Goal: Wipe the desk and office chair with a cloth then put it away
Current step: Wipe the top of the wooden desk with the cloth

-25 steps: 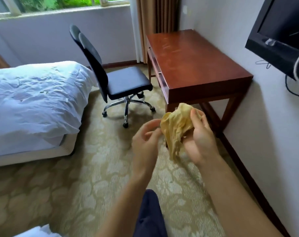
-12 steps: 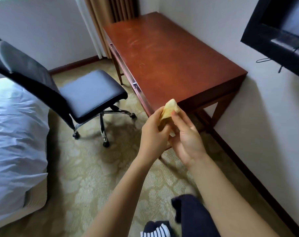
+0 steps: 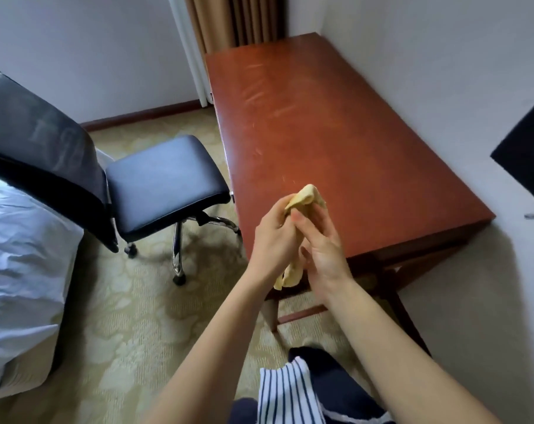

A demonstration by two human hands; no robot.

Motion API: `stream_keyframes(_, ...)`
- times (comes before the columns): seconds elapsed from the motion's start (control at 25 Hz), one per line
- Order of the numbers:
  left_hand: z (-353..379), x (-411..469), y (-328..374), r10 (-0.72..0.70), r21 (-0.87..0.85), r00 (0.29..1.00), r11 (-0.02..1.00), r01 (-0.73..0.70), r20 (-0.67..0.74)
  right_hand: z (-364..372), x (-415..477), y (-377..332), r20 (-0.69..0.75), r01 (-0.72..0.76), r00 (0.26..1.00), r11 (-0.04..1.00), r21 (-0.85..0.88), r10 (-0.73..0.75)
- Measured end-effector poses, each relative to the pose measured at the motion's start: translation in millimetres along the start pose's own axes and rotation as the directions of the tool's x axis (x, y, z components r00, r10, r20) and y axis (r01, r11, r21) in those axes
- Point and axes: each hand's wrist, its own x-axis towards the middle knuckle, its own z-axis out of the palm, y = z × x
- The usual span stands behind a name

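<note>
Both of my hands hold a crumpled yellow cloth (image 3: 307, 195) over the near left corner of the reddish-brown wooden desk (image 3: 336, 139). My left hand (image 3: 274, 237) grips it from the left and my right hand (image 3: 322, 246) from the right. One end of the cloth sticks up above my fingers and the other hangs below my palms. The black office chair (image 3: 164, 182) stands left of the desk, its seat turned toward the desk and its backrest at the far left.
A bed with white sheets (image 3: 21, 270) fills the left side. A dark wall-mounted screen (image 3: 528, 142) juts out at the right above the desk. Brown curtains (image 3: 232, 22) hang behind the desk. Patterned carpet (image 3: 131, 316) covers the floor between bed, chair and desk.
The view has closed in on the desk and chair. My hands have come together and bunched the cloth tightly, now over the desk's near corner.
</note>
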Motion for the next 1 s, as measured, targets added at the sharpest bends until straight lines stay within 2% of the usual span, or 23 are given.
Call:
stream_keyframes(0.12,24,43,15,-0.026,0.048,0.999,0.999,0.024,0.045,-12,55,-19,0.074,-0.036,0.997,0.999,-0.018,0.037)
stream_keyframes(0.24,34,68,22,-0.075,0.198,0.982,0.979,0.04,0.172,-22,92,-25,0.052,-0.127,0.991,0.984,0.129,0.121)
stream_keyframes(0.36,29,86,18,-0.103,0.285,0.968,0.958,0.035,0.23,-27,121,-27,0.056,-0.272,0.962,0.933,0.236,0.267)
stream_keyframes(0.6,12,109,-6,-0.146,0.248,0.95,0.966,0.076,0.275,-39,161,-20,-0.046,-0.351,0.926,0.899,0.262,0.375)
stream_keyframes(0.72,5,119,-16,-0.151,0.224,0.94,0.971,0.083,0.305,-47,171,-16,-0.064,-0.295,0.944,0.913,0.283,0.324)
stream_keyframes(0.8,-2,127,-25,-0.17,0.201,0.945,0.973,0.115,0.279,-57,178,-13,-0.176,-0.181,0.964,0.977,0.114,0.199)
stream_keyframes(0.84,-6,131,-31,-0.187,0.208,0.954,0.968,0.138,0.234,-62,182,-13,-0.262,-0.122,0.96,0.991,-0.062,0.102)
stream_keyframes(0.88,-10,135,-39,-0.204,0.233,0.964,0.959,0.162,0.171,-68,185,-13,-0.337,-0.082,0.941,0.957,-0.277,-0.017)
stream_keyframes(0.92,-13,136,-49,-0.224,0.27,0.97,0.944,0.19,0.099,-77,187,-12,-0.376,-0.066,0.914,0.86,-0.506,-0.151)
stream_keyframes(0.96,-16,135,-59,-0.248,0.311,0.968,0.923,0.228,0.027,-87,190,-9,-0.361,-0.079,0.89,0.685,-0.724,-0.279)
stream_keyframes(1.0,-18,133,-70,-0.278,0.351,0.96,0.896,0.272,-0.033,-98,193,-5,-0.298,-0.112,0.874,0.438,-0.892,-0.385)
